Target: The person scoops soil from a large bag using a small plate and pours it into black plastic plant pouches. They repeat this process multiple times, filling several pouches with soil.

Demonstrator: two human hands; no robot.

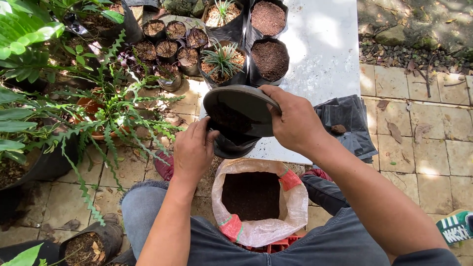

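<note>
A dark round plastic dish (241, 109) loaded with soil is held tilted over a black plastic grow bag (232, 144), which stands on the near edge of a white tabletop (325, 44). The right hand (294, 123) is clamped on the dish's right rim, fingers curled over the top. The left hand (193, 148) grips the left side of the grow bag, fingers closed against its mouth.

Directly below, between the person's knees, one white woven sack (290, 207) with red trim stands open, filled with dark soil. Just right of the hands one flat stack of empty black grow bags (352, 123) lies on the table's edge with a clod of soil on it.

Farther up the table stand four filled grow bags: two with bare soil (270, 59), two holding spiky-leaved plants (221, 60). To their left, on the paving, sits a cluster of about eight small black pots (167, 49) of soil. Ferns (113, 113) spread across the left side, one in a terracotta pot.
</note>
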